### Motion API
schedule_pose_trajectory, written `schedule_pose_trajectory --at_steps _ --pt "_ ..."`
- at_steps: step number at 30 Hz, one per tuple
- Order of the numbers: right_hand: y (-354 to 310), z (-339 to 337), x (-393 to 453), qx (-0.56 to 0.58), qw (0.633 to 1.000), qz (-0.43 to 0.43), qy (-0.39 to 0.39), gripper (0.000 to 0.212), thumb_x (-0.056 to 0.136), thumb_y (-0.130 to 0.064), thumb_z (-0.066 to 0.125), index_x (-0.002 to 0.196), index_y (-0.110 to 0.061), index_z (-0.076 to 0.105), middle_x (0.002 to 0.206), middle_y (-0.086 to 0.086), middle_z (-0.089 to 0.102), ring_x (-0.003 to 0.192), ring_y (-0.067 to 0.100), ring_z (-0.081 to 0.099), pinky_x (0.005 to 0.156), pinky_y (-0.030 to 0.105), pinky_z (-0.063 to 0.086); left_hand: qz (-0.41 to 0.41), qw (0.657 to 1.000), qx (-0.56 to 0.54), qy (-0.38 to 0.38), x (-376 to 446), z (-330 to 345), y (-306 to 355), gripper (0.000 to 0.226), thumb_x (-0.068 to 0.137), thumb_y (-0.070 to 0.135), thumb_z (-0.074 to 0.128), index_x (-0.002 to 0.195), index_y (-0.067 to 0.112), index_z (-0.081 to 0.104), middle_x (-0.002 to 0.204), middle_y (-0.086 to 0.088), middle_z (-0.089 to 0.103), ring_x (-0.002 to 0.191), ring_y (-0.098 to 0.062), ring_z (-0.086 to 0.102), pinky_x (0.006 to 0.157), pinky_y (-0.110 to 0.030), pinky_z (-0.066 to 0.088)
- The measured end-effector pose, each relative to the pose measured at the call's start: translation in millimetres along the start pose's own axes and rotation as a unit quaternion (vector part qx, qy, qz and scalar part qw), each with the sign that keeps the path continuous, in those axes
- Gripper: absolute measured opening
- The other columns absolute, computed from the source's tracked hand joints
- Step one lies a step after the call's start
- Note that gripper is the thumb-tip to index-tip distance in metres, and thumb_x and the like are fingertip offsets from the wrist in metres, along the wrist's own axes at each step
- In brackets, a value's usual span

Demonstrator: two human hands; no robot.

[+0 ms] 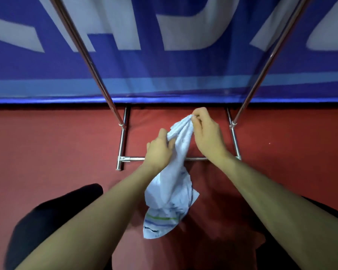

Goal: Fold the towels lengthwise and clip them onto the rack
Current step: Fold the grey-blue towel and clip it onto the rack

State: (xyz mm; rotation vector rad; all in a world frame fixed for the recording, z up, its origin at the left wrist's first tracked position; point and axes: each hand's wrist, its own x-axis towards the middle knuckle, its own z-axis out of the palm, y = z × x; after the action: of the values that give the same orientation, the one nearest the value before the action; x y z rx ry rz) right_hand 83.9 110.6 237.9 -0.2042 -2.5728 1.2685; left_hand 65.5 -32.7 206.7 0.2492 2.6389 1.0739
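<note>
Both hands hold one white towel (177,172) above the red floor (57,145), in front of the metal rack (123,141). Right hand (206,136) pinches the towel's bunched top end, fingers curled tight round the cloth. Left hand (158,151), just left and nearer, grips the towel a little lower, fingers wrapped into the fabric. Towel hangs crumpled from the hands toward the near side; green and blue stripes show at its lowest edge. Rack's base bar runs left to right behind the wrists; two uprights slant up to far left and far right. Blue banner (164,75) with white letters behind the rack. Dark trouser legs at near left and near right.
</note>
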Motion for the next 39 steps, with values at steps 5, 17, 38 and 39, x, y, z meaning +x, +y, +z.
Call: schedule_pose_trajectory --at_steps 5,17,38,39 --pt "-56.0 -40.3 4.8 0.068 0.991 -0.015 0.113 0.008 0.096 -0.019 0.042 0.089 -0.017 0.045 0.068 0.006 0.058 0.066 0.032 0.060 0.066 0.047 0.048 0.053 0.993 -0.055 0.093 -25.9 -43.4 41.3 0.011 0.090 0.009 0.047 0.088 0.017 0.039 0.070 -0.004 0.056 0.073 -0.036 0.054 0.061 -0.033 0.031" --pt "-153.8 -128.8 22.2 0.038 0.985 -0.052 0.160 0.005 0.091 -0.016 0.044 0.089 -0.019 0.047 0.058 -0.009 0.043 0.059 0.012 0.044 0.062 0.034 0.040 0.186 0.967 -0.029 0.173 -50.7 -165.4 154.7 0.015 0.096 0.012 0.035 0.100 0.010 0.050 0.084 -0.008 0.060 0.078 -0.029 0.053 0.063 -0.036 0.040" --pt "-266.4 -149.5 48.5 0.121 0.973 -0.156 0.123 0.033 0.082 -0.012 0.066 0.055 -0.013 0.046 0.049 -0.006 0.041 0.046 0.004 0.037 0.047 0.014 0.031 0.365 0.859 0.088 0.348 -50.9 -272.4 231.3 0.028 0.084 0.024 0.060 0.107 0.011 0.051 0.101 -0.005 0.052 0.093 -0.019 0.046 0.072 -0.028 0.028" --pt "-272.2 -153.5 50.7 0.122 0.970 -0.153 0.141 0.036 0.080 -0.009 0.065 0.052 -0.016 0.044 0.048 -0.006 0.040 0.045 0.003 0.038 0.047 0.012 0.031 0.369 0.839 0.094 0.389 -54.7 -270.7 224.3 0.029 0.082 0.029 0.059 0.103 0.014 0.048 0.099 -0.004 0.049 0.089 -0.019 0.041 0.070 -0.026 0.023"
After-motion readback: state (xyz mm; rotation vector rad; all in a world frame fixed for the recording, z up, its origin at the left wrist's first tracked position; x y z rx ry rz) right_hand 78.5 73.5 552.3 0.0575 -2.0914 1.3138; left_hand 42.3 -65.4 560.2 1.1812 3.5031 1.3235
